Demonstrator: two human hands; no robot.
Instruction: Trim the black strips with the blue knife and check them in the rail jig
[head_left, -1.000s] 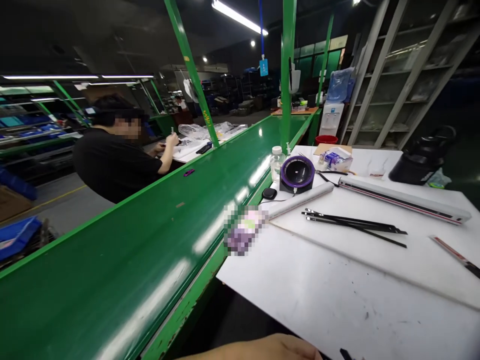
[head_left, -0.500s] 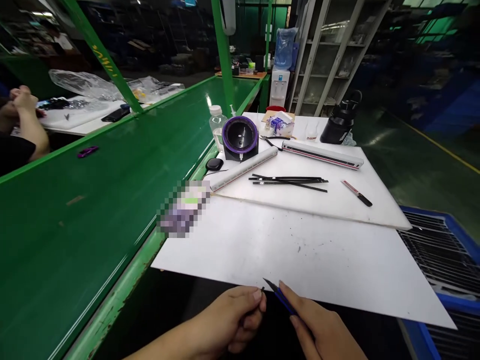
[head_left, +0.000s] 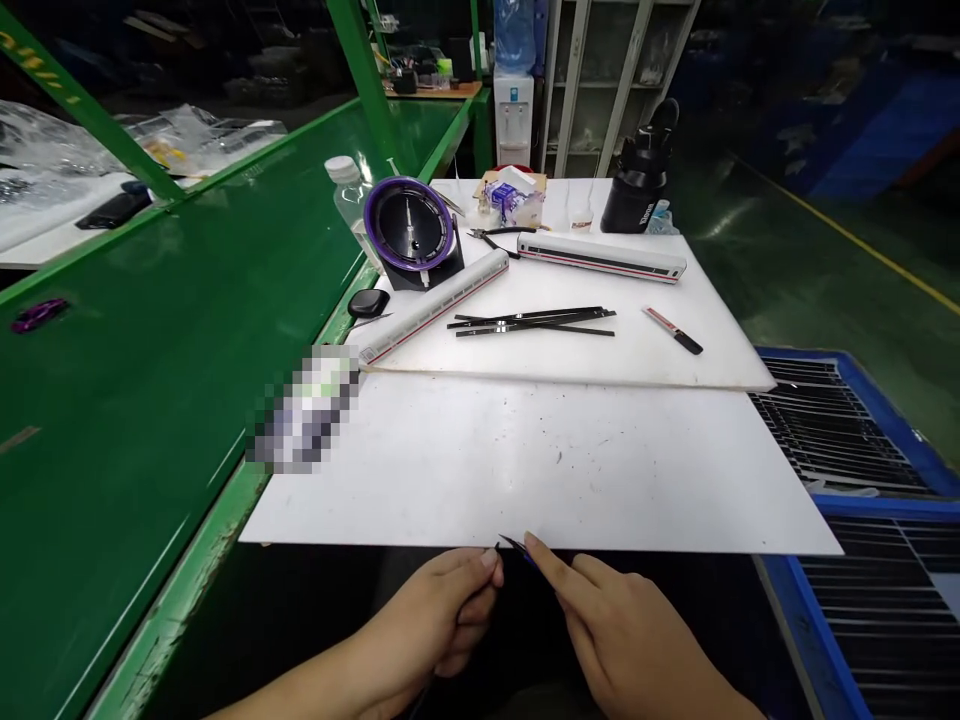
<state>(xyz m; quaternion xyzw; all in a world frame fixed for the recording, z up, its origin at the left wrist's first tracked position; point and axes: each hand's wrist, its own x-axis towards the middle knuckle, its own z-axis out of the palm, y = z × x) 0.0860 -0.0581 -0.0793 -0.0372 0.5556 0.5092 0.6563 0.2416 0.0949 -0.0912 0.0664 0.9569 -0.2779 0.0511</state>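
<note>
At the near edge of the white board [head_left: 480, 450], my left hand [head_left: 457, 610] pinches a small dark piece whose tip pokes out above the thumb. My right hand [head_left: 600, 620] grips a blue-handled knife [head_left: 517, 547], its dark pointed blade aimed at that piece; whether they touch is too small to tell. Beyond the hands, several thin black strips [head_left: 532, 322] lie crossed on a white foam slab [head_left: 600, 355]. Two model train cars, one slanting at the left [head_left: 435, 308] and one at the back [head_left: 600, 257], rest there, with a red-and-black cutter [head_left: 673, 330] to the right.
A purple-rimmed round fan [head_left: 409, 225], a clear bottle [head_left: 349, 200], pliers [head_left: 499, 237] and a black flask [head_left: 637, 180] stand or lie at the back. A green rail [head_left: 217, 500] runs along the left. Blue trays [head_left: 847, 400] with dark strips sit at the right.
The view has shifted, so the table items sit further left and higher. My right hand has turned flatter over the knife, and its blade tip is still near the piece in my left hand.
</note>
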